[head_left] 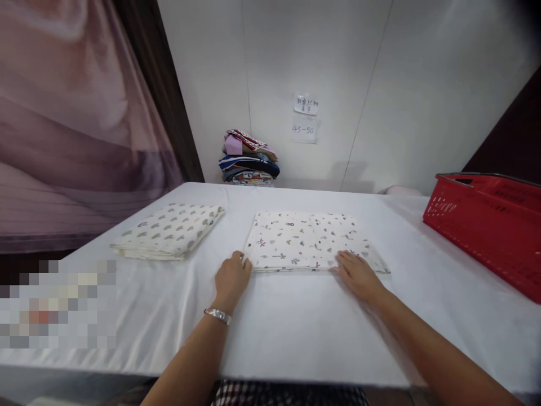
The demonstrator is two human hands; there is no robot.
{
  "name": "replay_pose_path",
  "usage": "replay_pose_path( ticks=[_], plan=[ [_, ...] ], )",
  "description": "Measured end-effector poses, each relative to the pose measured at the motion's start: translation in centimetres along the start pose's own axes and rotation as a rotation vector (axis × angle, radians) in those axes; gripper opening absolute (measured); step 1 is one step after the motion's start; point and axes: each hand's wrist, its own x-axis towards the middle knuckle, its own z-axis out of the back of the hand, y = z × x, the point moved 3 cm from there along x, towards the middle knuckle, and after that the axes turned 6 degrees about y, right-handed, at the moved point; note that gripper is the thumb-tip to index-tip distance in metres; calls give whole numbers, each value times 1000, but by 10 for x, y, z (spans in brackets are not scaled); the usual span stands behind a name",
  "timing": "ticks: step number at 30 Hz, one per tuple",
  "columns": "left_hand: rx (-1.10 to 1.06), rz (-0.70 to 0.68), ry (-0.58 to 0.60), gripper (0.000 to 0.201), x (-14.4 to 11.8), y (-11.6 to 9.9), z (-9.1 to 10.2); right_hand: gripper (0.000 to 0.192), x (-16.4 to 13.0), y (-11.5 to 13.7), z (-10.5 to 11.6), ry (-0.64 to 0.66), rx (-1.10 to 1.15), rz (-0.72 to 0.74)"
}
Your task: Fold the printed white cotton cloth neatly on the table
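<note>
A folded white cloth with small printed figures point(306, 239) lies flat in the middle of the white table point(296, 327). My left hand point(231, 279), with a silver bracelet on the wrist, grips the cloth's near left corner with curled fingers. My right hand point(359, 275) rests flat on the cloth's near right edge, fingers spread. A second folded cloth with a leaf pattern point(169, 231) lies to the left, apart from both hands.
A red plastic basket point(486, 225) stands at the table's right side. A stack of folded colourful fabrics point(249, 160) sits at the back against the white wall, below two paper notes point(305, 118). A pink curtain point(76, 124) hangs on the left.
</note>
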Motion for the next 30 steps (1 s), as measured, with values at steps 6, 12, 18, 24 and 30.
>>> replay_pose_path(
  ticks=[6,12,18,24,30],
  plan=[
    [93,-366,-149,38,7,-39,9,60,32,38,13,71,100,108],
    [205,-594,-33,53,32,-71,-20,64,80,44,11,188,74,103],
    [219,-543,83,61,42,-52,-44,68,85,3,-10,228,35,24],
    [106,-429,253,59,53,-63,-32,67,90,9,-3,223,97,63],
    [127,-509,101,58,107,-90,-25,66,142,-24,13,144,19,-22]
  ],
)
